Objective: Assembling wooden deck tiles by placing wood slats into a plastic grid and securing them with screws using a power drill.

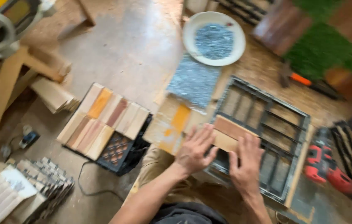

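Both hands (221, 155) — wooden slats (230, 132)

Wood slats (230, 133) on grid frame (284, 124); drill (329, 168) right; plate (192, 37) behind.

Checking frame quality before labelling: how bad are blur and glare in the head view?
Head view: motion blur throughout, worst at the red power tool and frame edges; both hands, left hand and right hand, soft but readable on the wood slats; glare washes the bare floor near the white plate.
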